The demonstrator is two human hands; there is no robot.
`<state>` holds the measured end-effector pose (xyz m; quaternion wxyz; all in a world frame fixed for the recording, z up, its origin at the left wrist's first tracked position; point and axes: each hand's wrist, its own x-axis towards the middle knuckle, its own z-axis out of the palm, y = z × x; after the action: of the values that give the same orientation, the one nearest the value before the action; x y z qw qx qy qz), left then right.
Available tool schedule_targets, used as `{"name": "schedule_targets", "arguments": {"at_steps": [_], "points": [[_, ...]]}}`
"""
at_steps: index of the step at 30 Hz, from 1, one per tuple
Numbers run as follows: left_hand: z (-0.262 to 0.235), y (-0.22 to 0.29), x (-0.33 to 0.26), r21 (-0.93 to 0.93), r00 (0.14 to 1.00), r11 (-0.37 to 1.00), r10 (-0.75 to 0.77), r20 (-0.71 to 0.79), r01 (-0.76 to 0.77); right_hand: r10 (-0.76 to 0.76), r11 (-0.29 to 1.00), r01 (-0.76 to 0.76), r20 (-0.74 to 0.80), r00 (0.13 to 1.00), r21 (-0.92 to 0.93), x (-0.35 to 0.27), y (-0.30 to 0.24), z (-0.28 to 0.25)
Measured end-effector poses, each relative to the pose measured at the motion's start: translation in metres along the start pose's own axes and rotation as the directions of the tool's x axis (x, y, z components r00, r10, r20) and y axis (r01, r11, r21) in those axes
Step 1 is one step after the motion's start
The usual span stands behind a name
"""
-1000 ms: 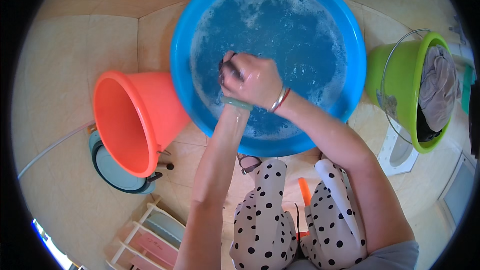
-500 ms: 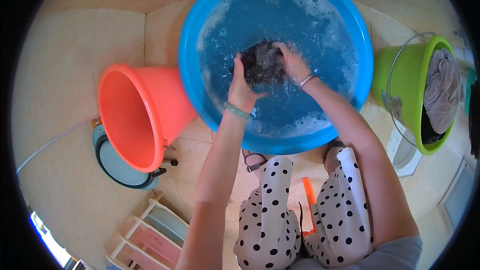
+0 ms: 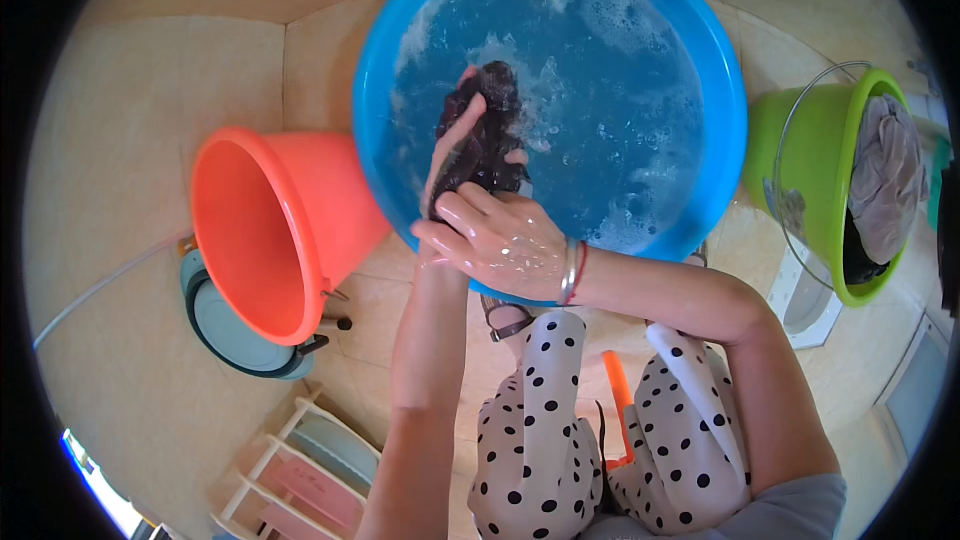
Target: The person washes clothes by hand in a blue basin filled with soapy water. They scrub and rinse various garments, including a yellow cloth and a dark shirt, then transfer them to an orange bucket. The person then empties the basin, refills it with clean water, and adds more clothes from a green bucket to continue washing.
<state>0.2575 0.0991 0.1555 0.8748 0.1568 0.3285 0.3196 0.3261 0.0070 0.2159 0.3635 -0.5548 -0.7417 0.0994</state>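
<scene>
The bare left hand (image 3: 452,148) grips a wet, crumpled, dark purplish-black cloth (image 3: 494,135), thumb across it, above foamy bluish water (image 3: 610,120) in a round blue plastic tub (image 3: 727,130). The right hand (image 3: 510,248) curls its fingers around the cloth's near end, by the left wrist.

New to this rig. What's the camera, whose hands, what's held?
No robot here: a person works bare-handed. A wide fisheye camera on their head, the left of a pair, looks down, so straight edges bend.

The left hand holds a dark wet cloth; the right hand is curled at its near end, its grip unclear. Beneath is a blue tub of foamy water. An orange bucket is left; right, a green bucket holds grey fabric.
</scene>
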Motion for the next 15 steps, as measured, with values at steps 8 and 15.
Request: {"name": "schedule_targets", "arguments": {"at_steps": [8, 15], "points": [[0.039, 0.000, -0.019, 0.312, 0.976, 0.935, 0.201, -0.078, -0.168, 0.068, 0.996, -0.047, -0.310, 0.948, 0.077, 0.023, 0.014, 0.005], [0.008, -0.021, -0.015, 0.426, 0.895, 0.881, 0.346, -0.283, -0.206, 0.246, 0.938, -0.129, -0.352, 0.903, 0.323, 0.017, 0.064, 0.025]]}}
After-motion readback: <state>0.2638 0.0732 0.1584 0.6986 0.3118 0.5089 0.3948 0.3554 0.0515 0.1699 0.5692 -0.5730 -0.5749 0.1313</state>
